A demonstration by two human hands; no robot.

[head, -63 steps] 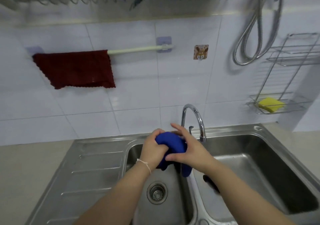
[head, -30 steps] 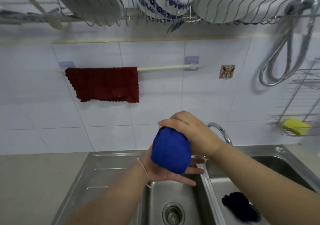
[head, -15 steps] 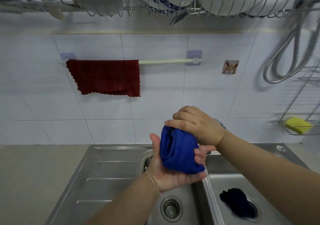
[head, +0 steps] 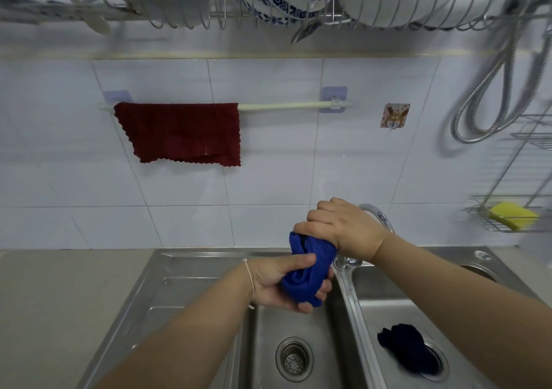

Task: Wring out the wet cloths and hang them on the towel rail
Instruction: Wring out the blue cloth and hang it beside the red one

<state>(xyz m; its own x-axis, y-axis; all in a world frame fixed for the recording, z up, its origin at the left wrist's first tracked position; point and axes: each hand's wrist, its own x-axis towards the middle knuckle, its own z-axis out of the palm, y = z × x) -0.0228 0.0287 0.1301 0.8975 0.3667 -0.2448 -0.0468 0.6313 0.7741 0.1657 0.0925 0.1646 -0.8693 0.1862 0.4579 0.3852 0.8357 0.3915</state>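
A bunched blue cloth (head: 309, 269) is gripped over the left sink basin (head: 263, 329) by both hands. My left hand (head: 277, 282) closes around its lower end. My right hand (head: 343, 227) clamps its upper end from above. A dark red cloth (head: 182, 131) hangs spread on the left part of the pale towel rail (head: 286, 106) on the tiled wall. A dark navy cloth (head: 406, 346) lies crumpled over the drain of the right basin (head: 388, 299).
The tap (head: 379, 216) rises just behind my right hand. A wire dish rack (head: 268, 0) with plates hangs overhead. A wire shelf holds a yellow sponge (head: 512, 215) at the right. A metal hose (head: 493, 89) loops on the wall. The drainboard (head: 179, 293) lies left.
The blue cloth has been lifted from low in the basin. My left hand went from cupping it open-palmed to closing around its lower end, and the cloth now looks rolled and twisted.
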